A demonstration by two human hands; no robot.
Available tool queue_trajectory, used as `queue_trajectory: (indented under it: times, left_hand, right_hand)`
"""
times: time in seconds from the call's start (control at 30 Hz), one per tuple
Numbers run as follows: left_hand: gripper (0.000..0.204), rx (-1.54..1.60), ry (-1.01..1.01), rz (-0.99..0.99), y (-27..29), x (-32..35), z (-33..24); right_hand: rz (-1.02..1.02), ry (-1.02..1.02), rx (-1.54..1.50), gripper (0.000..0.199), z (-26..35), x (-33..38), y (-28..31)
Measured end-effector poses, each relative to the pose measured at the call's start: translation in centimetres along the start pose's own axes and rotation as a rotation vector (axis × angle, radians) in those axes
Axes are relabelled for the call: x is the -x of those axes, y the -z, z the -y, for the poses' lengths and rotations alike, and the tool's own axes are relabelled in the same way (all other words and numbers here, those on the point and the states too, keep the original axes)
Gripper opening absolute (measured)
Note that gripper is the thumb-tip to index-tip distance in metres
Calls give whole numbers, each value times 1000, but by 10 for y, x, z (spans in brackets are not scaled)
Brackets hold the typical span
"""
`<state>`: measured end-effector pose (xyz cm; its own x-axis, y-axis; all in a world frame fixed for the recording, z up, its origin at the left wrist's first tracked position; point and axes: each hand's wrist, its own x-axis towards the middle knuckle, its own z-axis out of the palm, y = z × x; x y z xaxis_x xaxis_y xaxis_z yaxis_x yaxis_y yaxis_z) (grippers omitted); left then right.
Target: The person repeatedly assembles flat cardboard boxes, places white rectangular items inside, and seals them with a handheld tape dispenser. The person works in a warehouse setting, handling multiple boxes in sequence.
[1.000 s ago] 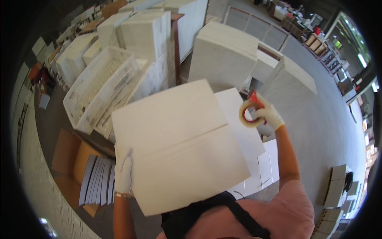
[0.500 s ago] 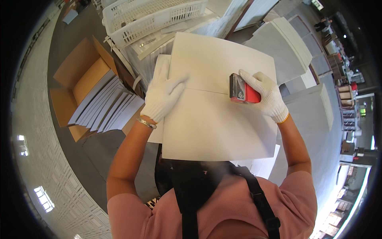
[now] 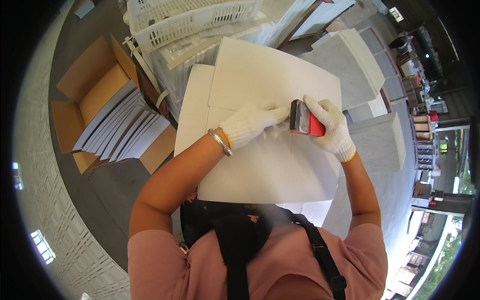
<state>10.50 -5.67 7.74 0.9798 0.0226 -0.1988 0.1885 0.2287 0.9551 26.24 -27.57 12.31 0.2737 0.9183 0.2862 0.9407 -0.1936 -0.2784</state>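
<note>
A large white cardboard carton point(image 3: 270, 175) lies in front of me, a thin seam running across its upper face. My right hand point(image 3: 332, 127), in a white knit glove, grips a red tape dispenser point(image 3: 316, 125) whose black toothed edge faces left. Over the middle of the carton, my gloved left hand point(image 3: 252, 122) reaches across to the right. Its fingers are stretched out and apart, with the tips close to the toothed edge; whether they touch tape there cannot be made out. Another white board point(image 3: 189, 107) sticks out from under the carton's left side.
At left, an open brown box point(image 3: 95, 95) holds several upright white sheets point(image 3: 122, 127). A white plastic crate point(image 3: 192, 22) stands on stacked material at the back. Pale grey slabs or boards point(image 3: 345, 62) are stacked to the right. Shelving with goods point(image 3: 425, 135) lines the far right.
My left hand has moved right, from the carton's left edge to beside the tape dispenser. My right hand still holds the dispenser over nearly the same spot.
</note>
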Motion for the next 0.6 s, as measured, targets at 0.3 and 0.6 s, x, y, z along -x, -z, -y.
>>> queue_trajectory:
  times: [0.3, 0.6]
  left_hand:
    - [50, 142, 123, -114, -2, 11, 1]
    - [47, 82, -86, 40, -4, -13, 8]
  right_hand:
    - [-7, -6, -6, 87, -7, 2, -2]
    - [28, -15, -45, 87, -8, -2, -2]
